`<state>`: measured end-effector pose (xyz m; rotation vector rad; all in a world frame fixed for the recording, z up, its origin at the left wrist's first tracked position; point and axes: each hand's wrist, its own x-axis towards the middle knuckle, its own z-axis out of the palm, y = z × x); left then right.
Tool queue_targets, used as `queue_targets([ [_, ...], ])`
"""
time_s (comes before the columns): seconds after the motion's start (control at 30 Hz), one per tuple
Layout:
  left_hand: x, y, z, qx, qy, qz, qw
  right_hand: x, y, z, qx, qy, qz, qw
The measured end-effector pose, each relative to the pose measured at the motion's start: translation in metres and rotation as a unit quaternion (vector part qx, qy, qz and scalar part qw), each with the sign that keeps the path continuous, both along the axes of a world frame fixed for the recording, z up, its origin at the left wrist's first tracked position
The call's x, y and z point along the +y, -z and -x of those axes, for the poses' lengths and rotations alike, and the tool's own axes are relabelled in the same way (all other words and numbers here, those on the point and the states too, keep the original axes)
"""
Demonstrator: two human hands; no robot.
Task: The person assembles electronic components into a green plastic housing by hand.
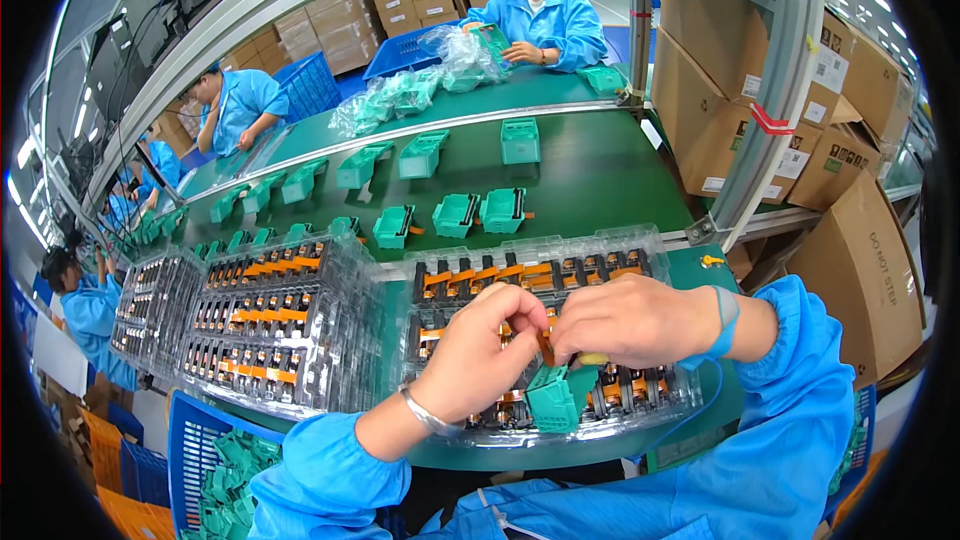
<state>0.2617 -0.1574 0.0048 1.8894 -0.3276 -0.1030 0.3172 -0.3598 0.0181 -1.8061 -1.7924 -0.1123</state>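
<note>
Over the clear tray (480,432) of small black parts with orange strips, my two hands meet. My left hand (475,345) is closed in a pinch at a short orange ribbon cable (545,343). My right hand (625,320) comes in from the right, its fingers closed at the upper edge of a green plastic housing (555,402). The housing sits tilted above the tray, just below my fingertips. A bit of something yellow (592,359) shows under my right fingers. The fingers hide exactly where cable and housing are gripped.
Stacked clear trays (270,325) of similar parts stand left. Green housings (455,215) line the green conveyor belt (610,165) beyond. A blue basket (190,460) of green pieces is at lower left. Co-workers (545,15) sit across; cardboard boxes (860,280) and a metal post (765,130) stand right.
</note>
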Motion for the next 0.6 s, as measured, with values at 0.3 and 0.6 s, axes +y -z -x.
queue_targets([
  [0.3, 0.037, 0.001, 0.061, -0.098, -0.232, 0.201, 0.947, -0.014, 0.043, -0.118, 0.364, 0.325, -0.155, 0.859],
  [0.6, 0.107, 0.018, 0.219, -0.107, -0.52, -0.009, 0.847, -0.009, 0.113, -0.237, 0.494, 0.516, -0.004, 0.699],
])
